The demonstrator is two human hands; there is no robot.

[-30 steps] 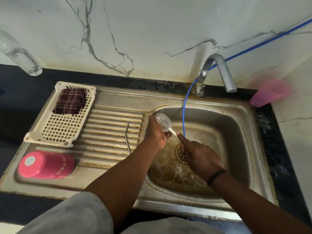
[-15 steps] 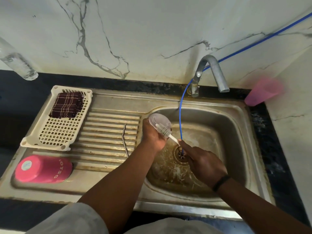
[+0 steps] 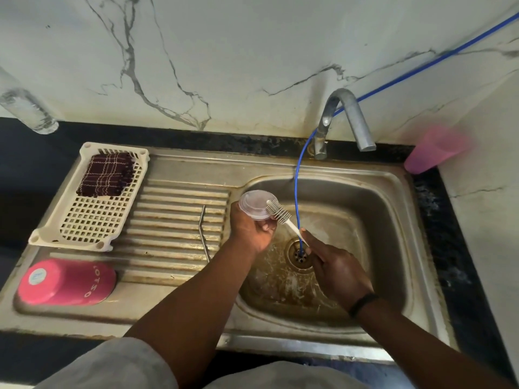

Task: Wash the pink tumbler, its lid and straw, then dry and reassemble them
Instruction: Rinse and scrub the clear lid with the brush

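Observation:
My left hand [image 3: 252, 231] grips the clear round lid [image 3: 257, 204] over the left edge of the sink basin [image 3: 379, 220], its face turned up. My right hand [image 3: 334, 265] holds the white handle of a small brush [image 3: 279, 213] whose bristles lie across the lid's right side. The pink tumbler [image 3: 67, 282] lies on its side at the front left of the draining board. The bent metal straw [image 3: 203, 231] rests on the board's ridges, left of my left hand.
A white slotted tray [image 3: 84, 226] holding a dark checked cloth [image 3: 106, 175] sits at the board's back left. The tap [image 3: 348, 122] arches over the basin, and a blue tube [image 3: 296, 192] runs down into the drain [image 3: 300, 252]. A pink cup [image 3: 432, 151] stands at the back right.
The lid has turned in my left hand from edge-on to face up. The brush head has slid across its face.

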